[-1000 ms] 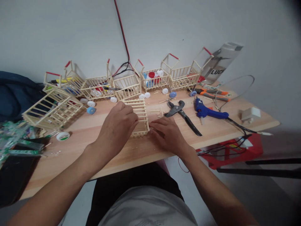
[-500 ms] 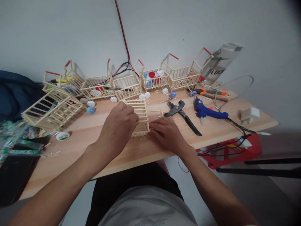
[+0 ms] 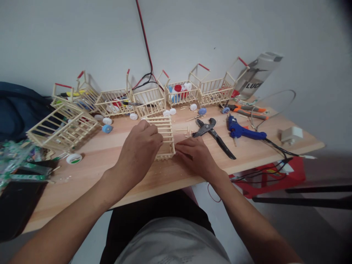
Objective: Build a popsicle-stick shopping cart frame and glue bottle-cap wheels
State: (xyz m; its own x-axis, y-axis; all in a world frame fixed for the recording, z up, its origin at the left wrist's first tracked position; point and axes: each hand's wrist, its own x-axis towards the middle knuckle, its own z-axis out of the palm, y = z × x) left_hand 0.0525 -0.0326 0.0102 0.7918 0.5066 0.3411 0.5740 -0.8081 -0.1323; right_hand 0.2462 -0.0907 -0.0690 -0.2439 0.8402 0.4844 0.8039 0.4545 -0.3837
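A small slatted frame of thin wooden sticks [image 3: 166,135] lies on the table in front of me. My left hand [image 3: 143,146] is closed over its left side, fingers bent around the sticks, and covers much of that part. Against the frame's right edge rests my right hand [image 3: 194,153], its fingers close together with the tips at the near right corner. Whether a small piece sits between those fingertips is hidden. Loose stick offcuts [image 3: 188,131] lie just beyond my right hand, beside black pliers [image 3: 209,134].
Several stick-built miniature carts [image 3: 150,101] with bottle-cap wheels line the wall. At right are a blue glue gun [image 3: 244,130], orange-handled pliers [image 3: 250,110], a white adapter [image 3: 292,135] and a clear bottle [image 3: 257,75]. Plastic wrappers [image 3: 16,163] and a dark phone-like slab [image 3: 20,205] lie left.
Almost nothing differs. Both hands stay at the stick frame in the same grip, and the view has shifted very slightly.
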